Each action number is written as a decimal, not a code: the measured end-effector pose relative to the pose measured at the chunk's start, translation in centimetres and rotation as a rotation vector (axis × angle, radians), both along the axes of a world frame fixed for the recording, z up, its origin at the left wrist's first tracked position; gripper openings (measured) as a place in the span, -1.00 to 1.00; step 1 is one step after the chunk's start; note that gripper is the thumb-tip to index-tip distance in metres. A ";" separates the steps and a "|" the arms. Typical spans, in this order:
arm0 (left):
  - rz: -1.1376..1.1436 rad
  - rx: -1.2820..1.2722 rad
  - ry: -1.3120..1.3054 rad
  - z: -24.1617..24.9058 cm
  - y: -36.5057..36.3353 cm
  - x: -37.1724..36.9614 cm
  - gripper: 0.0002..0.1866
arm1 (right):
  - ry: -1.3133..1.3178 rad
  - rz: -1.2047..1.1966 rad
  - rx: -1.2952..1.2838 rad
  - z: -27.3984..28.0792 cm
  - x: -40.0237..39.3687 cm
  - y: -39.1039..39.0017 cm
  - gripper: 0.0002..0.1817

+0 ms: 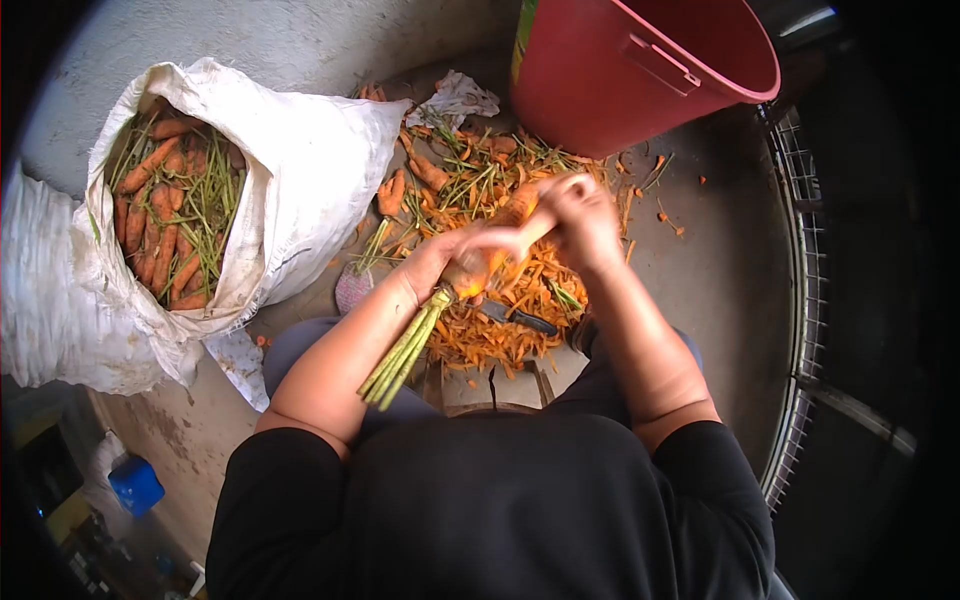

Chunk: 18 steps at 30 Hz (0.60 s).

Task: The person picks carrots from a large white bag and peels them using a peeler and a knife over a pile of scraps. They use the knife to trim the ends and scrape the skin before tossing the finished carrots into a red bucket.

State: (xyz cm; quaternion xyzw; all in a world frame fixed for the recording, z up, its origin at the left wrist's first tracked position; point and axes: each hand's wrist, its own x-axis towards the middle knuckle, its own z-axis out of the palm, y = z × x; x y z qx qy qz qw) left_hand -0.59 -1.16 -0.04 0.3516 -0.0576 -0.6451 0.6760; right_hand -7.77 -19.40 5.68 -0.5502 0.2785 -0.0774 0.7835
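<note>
My left hand (440, 258) is wrapped around a large carrot (518, 206), its body slanting up and away from me over a heap of shavings. Green cut stems (405, 350) trail from the near end of this carrot, below my wrist. Blurred by motion, my right hand (585, 222) is closed at the carrot's far side; I cannot tell what it grips. Beneath the hands spreads the pile of orange carrot peelings (490, 345). A knife with a black handle (534, 322) lies on the peelings close to my lap.
At left, a white woven sack (310, 150) gapes open, full of unpeeled carrots (160, 215) with stems. A red plastic tub (590, 80) stands beyond the pile. Loose carrots (391, 193) lie beside the sack. Metal mesh (808, 260) edges the right side.
</note>
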 end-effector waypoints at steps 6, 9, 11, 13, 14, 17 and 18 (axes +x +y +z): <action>-0.081 0.139 0.160 -0.1 0.0 -0.3 -0.56 | 0.104 -0.418 -0.111 -5.7 0.3 -8.8 -0.86; -0.094 0.109 0.184 0.4 0.0 0.1 -0.56 | 0.028 -0.637 -0.088 -6.0 -0.1 -11.1 -0.85; -0.052 0.106 0.291 0.3 0.0 0.2 -0.56 | 0.017 -0.601 -0.042 -3.7 0.5 -8.3 -0.84; -0.009 0.051 0.270 -1.0 0.2 0.2 -0.55 | -0.030 -0.338 0.074 -2.4 0.7 -4.5 -0.78; 0.042 0.016 0.214 -1.3 0.3 -0.1 -0.55 | -0.034 -0.182 0.096 -0.9 0.5 -1.9 -0.79; 0.120 0.115 0.330 -2.5 -0.3 0.0 -0.61 | -0.060 0.124 0.091 -1.5 -0.5 2.4 -0.78; 0.125 0.132 0.304 -2.6 -0.4 0.0 -0.62 | -0.027 0.113 0.091 -1.8 -0.5 2.3 -0.78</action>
